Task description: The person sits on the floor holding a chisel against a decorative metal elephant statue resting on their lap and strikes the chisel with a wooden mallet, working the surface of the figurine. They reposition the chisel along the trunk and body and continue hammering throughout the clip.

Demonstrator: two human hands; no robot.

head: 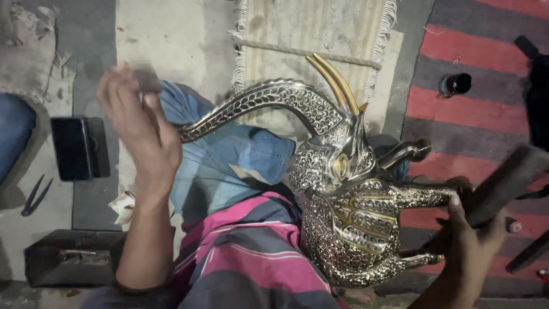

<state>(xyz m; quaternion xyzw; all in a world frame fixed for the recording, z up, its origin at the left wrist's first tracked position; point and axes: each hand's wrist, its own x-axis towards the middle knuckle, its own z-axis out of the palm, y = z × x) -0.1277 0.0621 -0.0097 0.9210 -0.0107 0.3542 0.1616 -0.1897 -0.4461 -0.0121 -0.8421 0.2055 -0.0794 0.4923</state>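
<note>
A shiny silver and gold metal elephant figure (343, 189) lies across my lap, its raised trunk reaching left and its gold tusks pointing up. My left hand (137, 129) is lifted beside the trunk tip, fingers pinched on a small dark object that is blurred. My right hand (469, 234) sits at the elephant's legs on the right and grips a dark block-like tool (506, 183), also blurred.
A black phone (77, 147) lies on the floor at left, with black pliers (35, 195) beside it and a dark metal box (68, 256) below. A small dark cup (456, 84) stands on the red striped rug (474, 103). A fringed mat (314, 28) lies ahead.
</note>
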